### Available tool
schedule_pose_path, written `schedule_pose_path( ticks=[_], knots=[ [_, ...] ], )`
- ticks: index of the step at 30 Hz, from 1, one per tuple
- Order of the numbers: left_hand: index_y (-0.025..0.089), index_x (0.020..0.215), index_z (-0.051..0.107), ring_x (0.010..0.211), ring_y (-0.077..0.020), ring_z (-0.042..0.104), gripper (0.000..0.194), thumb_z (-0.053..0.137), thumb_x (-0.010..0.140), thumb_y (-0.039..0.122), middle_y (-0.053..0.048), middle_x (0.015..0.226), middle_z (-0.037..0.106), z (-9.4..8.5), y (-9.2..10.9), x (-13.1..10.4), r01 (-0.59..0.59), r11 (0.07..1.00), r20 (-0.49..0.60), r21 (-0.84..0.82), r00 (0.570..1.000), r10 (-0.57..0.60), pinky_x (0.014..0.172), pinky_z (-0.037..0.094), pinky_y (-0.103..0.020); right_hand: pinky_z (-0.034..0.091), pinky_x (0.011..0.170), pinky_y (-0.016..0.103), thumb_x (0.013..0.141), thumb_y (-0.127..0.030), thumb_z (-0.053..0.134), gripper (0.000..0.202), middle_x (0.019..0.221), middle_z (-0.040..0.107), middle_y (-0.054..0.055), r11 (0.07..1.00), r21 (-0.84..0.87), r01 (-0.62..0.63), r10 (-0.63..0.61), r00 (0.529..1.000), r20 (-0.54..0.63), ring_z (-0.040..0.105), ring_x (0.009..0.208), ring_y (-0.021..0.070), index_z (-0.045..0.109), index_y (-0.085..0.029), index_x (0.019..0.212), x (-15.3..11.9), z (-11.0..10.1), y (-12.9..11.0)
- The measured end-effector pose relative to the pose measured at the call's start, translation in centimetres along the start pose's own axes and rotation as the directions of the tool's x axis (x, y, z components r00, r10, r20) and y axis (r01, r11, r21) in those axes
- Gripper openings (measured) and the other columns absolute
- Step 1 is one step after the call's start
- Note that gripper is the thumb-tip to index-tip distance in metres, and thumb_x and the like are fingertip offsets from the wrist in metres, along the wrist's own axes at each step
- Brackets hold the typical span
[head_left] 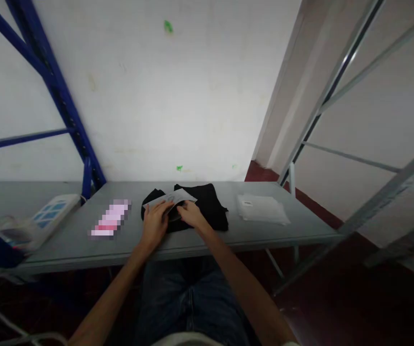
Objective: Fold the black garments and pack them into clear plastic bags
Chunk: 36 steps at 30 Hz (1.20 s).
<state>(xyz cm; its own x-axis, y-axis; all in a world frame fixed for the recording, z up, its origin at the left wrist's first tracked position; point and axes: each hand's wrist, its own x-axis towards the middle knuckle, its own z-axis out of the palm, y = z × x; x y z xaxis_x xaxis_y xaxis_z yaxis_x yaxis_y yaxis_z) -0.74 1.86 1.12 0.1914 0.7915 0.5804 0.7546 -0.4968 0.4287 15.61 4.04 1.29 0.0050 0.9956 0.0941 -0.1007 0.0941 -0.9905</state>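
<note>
Black folded cloth (211, 204), which looks like a garment, lies on the grey table in front of me. Over its left part is a pale printed sheet (180, 194), tilted and bent upward at its near edge. My left hand (155, 222) holds the sheet's left side, with fingers laid across it. At the near right part of the sheet, my right hand (191, 214) is closed with thumb and fingers pinching its edge. What lies under the sheet between the hands is dark and hard to make out.
A flat translucent plastic packet (262, 210) with a small label lies to the right. On the left are a pixelated pink item (111, 219) and a white device (53, 216) with blue panels. Blue posts (62, 101) and grey metal posts (322, 103) flank the table (228, 242).
</note>
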Motion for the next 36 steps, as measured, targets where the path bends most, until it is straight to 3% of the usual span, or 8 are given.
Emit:
schedule_pose_path(
  ticks=[5, 11, 17, 21, 24, 27, 31, 36],
  knots=[
    [0.025, 0.119, 0.073, 0.138, -0.0307, 0.058, 0.035, 0.053, 0.091, 0.020, -0.008, 0.136, 0.071, -0.4, -1.0, 0.5, -0.031, 0.998, 0.067, -0.049, 0.997, 0.035, 0.123, 0.030, -0.064, 0.047, 0.092, 0.040, 0.089, -0.024, 0.067, 0.014, 0.098, 0.071, 0.008, 0.640, -0.739, 0.210, -0.354, 0.935, -0.040, 0.062, 0.101, 0.0281, 0.073, -0.027, 0.101, -3.0, -3.9, -2.7],
    [0.027, 0.116, 0.075, 0.138, -0.0277, 0.058, 0.029, 0.061, 0.092, 0.029, -0.007, 0.136, 0.072, -0.4, -2.2, 0.5, -0.129, 0.986, 0.116, -0.106, 0.983, 0.141, 0.121, 0.039, -0.055, 0.043, 0.099, 0.040, 0.096, -0.013, 0.060, 0.034, 0.130, 0.067, 0.010, 0.247, -0.832, 0.496, -0.418, 0.830, 0.370, 0.056, 0.120, 0.0273, 0.070, -0.026, 0.126, -1.7, -4.9, -2.8],
    [0.028, 0.112, 0.078, 0.139, -0.0286, 0.056, 0.028, 0.054, 0.097, 0.030, -0.007, 0.137, 0.071, -0.7, -1.9, 0.5, -0.148, 0.988, 0.072, -0.043, 0.986, 0.151, 0.122, 0.034, -0.059, 0.039, 0.098, 0.039, 0.103, -0.014, 0.052, 0.028, 0.116, 0.074, 0.009, 0.201, -0.799, 0.567, -0.462, 0.774, 0.433, 0.059, 0.113, 0.0245, 0.076, -0.024, 0.114, -2.7, -5.2, -1.6],
    [0.027, 0.121, 0.074, 0.136, -0.0310, 0.055, 0.038, 0.068, 0.089, 0.047, -0.010, 0.145, 0.063, -2.3, -1.8, 0.9, -0.158, 0.985, 0.078, -0.067, 0.983, 0.163, 0.117, 0.042, -0.052, 0.039, 0.101, 0.041, 0.102, -0.018, 0.055, 0.027, 0.118, 0.074, 0.010, 0.299, -0.790, 0.536, -0.448, 0.809, 0.380, 0.061, 0.113, 0.0258, 0.073, -0.025, 0.121, -4.5, -4.8, -1.7],
    [0.021, 0.117, 0.072, 0.115, -0.0298, 0.066, 0.046, 0.058, 0.093, 0.058, -0.013, 0.123, 0.071, -3.9, -2.3, 1.2, 0.049, 0.998, -0.014, -0.033, 0.999, -0.049, 0.104, 0.052, -0.045, 0.040, 0.104, 0.044, 0.103, -0.023, 0.055, 0.029, 0.124, 0.071, 0.012, 0.369, -0.744, 0.557, -0.460, 0.805, 0.375, 0.060, 0.118, 0.0279, 0.070, -0.026, 0.128, -5.1, -3.1, -2.0],
    [0.020, 0.100, 0.070, 0.089, -0.0281, 0.071, 0.044, 0.050, 0.094, 0.059, -0.009, 0.093, 0.075, -4.9, -3.3, 1.3, 0.319, 0.947, 0.027, 0.026, 0.947, -0.319, 0.086, 0.055, -0.041, 0.040, 0.106, 0.045, 0.102, -0.023, 0.057, 0.029, 0.124, 0.070, 0.011, 0.371, -0.686, 0.626, -0.468, 0.764, 0.444, 0.058, 0.119, 0.0284, 0.069, -0.027, 0.128, -4.7, -0.4, -2.1],
    [0.021, 0.104, 0.064, 0.075, -0.0259, 0.071, 0.041, 0.057, 0.085, 0.056, -0.004, 0.076, 0.074, -4.8, -4.5, 1.2, 0.375, 0.922, 0.186, -0.101, 0.917, -0.352, 0.072, 0.053, -0.036, 0.041, 0.103, 0.044, 0.100, -0.025, 0.063, 0.024, 0.118, 0.070, 0.010, 0.282, -0.693, 0.664, -0.427, 0.733, 0.529, 0.057, 0.116, 0.0281, 0.069, -0.026, 0.123, -3.6, 3.2, -1.6],
    [0.021, 0.104, 0.060, 0.069, -0.0239, 0.071, 0.041, 0.057, 0.079, 0.052, -0.001, 0.069, 0.072, -4.3, -4.8, 1.4, 0.342, 0.898, 0.203, -0.276, 0.934, -0.294, 0.067, 0.053, -0.034, 0.043, 0.096, 0.042, 0.105, -0.030, 0.056, 0.020, 0.114, 0.071, 0.011, 0.081, -0.766, 0.637, -0.425, 0.718, 0.552, 0.056, 0.112, 0.0273, 0.068, -0.021, 0.117, -2.5, 5.4, -0.7]
  ],
)
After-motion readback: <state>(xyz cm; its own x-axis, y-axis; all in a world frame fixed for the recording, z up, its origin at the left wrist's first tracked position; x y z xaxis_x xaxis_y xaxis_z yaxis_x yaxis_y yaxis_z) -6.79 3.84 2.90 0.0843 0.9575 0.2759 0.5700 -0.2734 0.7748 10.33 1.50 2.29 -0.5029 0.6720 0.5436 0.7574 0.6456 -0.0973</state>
